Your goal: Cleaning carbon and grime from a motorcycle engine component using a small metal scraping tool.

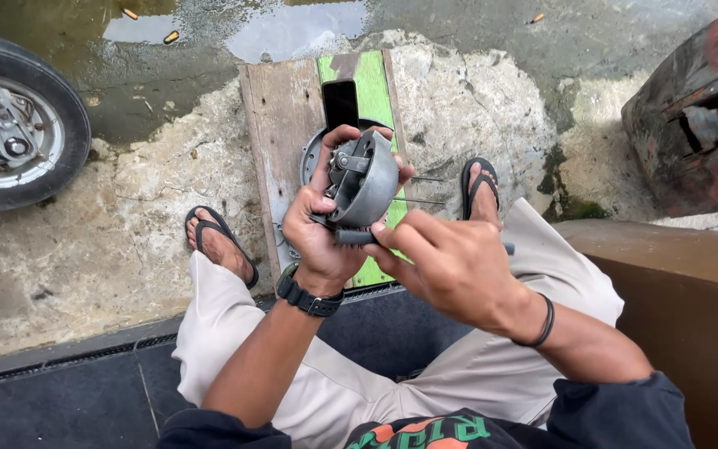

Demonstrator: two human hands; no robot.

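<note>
My left hand, with a black watch on its wrist, grips a round grey metal hub part held up over my knees. My right hand is closed on a dark tool handle that reaches in under the hub. A second round metal plate lies on the wooden board below the hub, mostly hidden by it. Two thin metal rods lie on the board just right of the hub.
A black phone rests on the board's green strip. A motorcycle wheel stands at far left, a rusty red vehicle part at upper right. Puddles lie ahead. My sandalled feet flank the board.
</note>
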